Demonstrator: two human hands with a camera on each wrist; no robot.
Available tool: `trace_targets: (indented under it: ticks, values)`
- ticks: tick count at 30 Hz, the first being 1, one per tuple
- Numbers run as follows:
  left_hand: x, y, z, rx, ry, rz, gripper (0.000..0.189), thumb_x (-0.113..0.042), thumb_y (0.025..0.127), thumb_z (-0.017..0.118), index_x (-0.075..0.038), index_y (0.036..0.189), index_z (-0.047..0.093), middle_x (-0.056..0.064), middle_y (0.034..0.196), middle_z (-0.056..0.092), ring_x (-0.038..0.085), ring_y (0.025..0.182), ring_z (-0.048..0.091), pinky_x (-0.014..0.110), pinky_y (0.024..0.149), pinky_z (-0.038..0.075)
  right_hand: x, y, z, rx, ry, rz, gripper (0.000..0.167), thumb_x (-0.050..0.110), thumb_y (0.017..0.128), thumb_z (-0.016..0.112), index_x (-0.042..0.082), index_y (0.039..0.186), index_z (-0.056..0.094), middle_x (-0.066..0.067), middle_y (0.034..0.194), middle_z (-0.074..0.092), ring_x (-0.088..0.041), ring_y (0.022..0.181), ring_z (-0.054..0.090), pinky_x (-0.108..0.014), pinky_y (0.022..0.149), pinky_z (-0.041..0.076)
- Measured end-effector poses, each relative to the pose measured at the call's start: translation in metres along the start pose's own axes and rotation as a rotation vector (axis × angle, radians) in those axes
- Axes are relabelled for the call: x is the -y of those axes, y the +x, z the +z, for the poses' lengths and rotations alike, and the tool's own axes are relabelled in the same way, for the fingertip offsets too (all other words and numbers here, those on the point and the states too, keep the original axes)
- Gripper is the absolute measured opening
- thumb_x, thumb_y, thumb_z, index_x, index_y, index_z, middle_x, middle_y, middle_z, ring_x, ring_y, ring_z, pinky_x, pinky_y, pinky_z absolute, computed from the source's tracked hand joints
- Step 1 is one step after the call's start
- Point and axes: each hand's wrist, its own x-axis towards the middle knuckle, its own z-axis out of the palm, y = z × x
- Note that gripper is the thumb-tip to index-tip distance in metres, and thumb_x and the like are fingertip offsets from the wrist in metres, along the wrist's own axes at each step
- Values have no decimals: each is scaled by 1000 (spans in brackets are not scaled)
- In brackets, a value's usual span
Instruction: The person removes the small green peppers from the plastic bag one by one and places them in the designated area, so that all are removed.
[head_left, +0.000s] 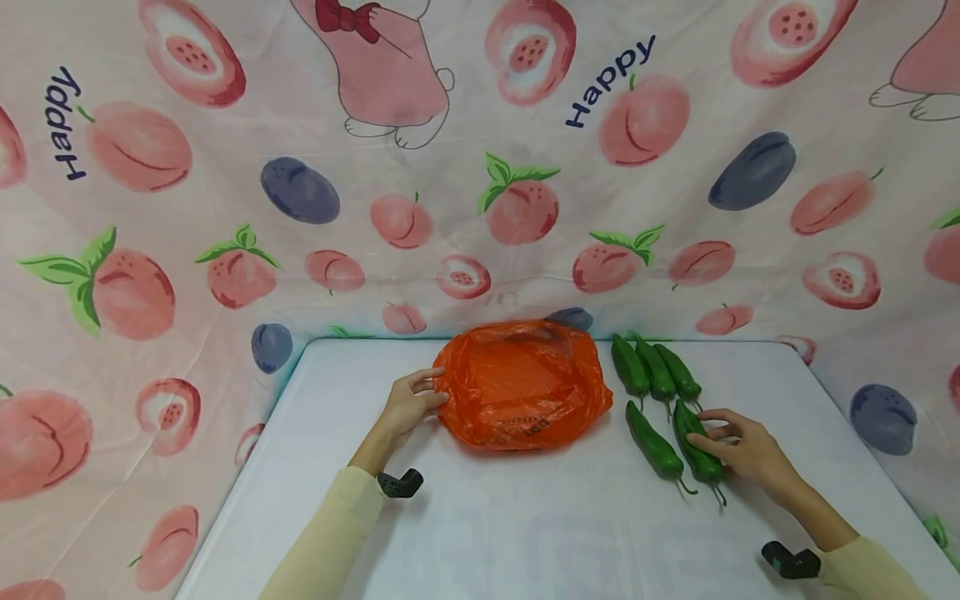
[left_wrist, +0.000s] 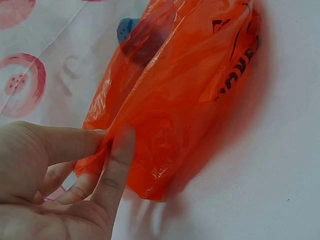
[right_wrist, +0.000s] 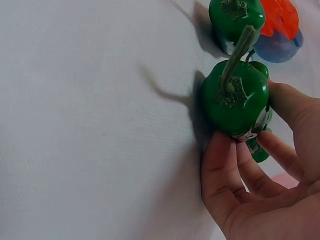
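An orange-red plastic bag lies puffed up at the back middle of the white table. At its left edge my left hand pinches the thin film between thumb and fingers, as the left wrist view shows with the bag. To the right of the bag are several green peppers. My right hand grips the front right pepper from its right side, thumb across it. In the right wrist view this pepper points its stem toward the camera, with fingers under and beside it.
Beside the gripped pepper, on its left, lies another pepper. Behind them, further peppers form a row near the table's back edge. A patterned cloth hangs behind the white table. Black wrist cameras sit on both forearms.
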Motion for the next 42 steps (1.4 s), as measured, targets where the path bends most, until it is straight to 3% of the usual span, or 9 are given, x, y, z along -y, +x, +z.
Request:
trace_targets:
  ticks: [12,18,22,31,38,42]
  values:
    - [-3,1,-3,48,86,40,53,3,92,73,-7,142,59,21,118,60,22,85,69,38,79,63,-1,2,-1,-2,-25,-33,65,43,95,73,-1,139,54,-25,112,67,-26,89,64,-31,59,55]
    - [-7,-3,-12,150,187,74,67,-9,95,74,-17,155,45,24,119,56,33,72,68,50,75,63,-1,2,-3,29,-29,-48,65,43,96,72,-1,141,53,-18,108,69,-24,87,64,-32,59,55]
    - [-8,-6,-19,207,223,56,71,-15,96,74,-23,157,40,24,124,55,43,77,69,54,78,61,-1,2,-5,48,-27,-30,69,44,96,71,-2,142,50,-18,108,69,-24,87,64,-33,60,57]
    - [-7,-13,-38,235,285,65,73,-15,97,73,-23,159,37,26,131,56,45,94,69,50,79,62,2,-1,-11,65,-48,-53,72,44,95,72,1,146,45,-16,108,69,-26,91,66,-33,61,57]
    - [-5,-25,-57,232,343,54,76,-26,97,74,-30,160,33,26,142,51,41,99,66,49,79,62,4,-5,-18,32,-87,-77,78,46,95,72,2,151,39,-26,118,65,-37,98,68,-39,66,59]
    - [0,-31,-67,204,384,48,82,-34,95,76,-37,161,29,22,145,52,32,108,66,45,84,60,5,-8,-22,20,-111,-69,83,49,95,72,5,154,35,-32,127,60,-42,101,67,-45,69,60]
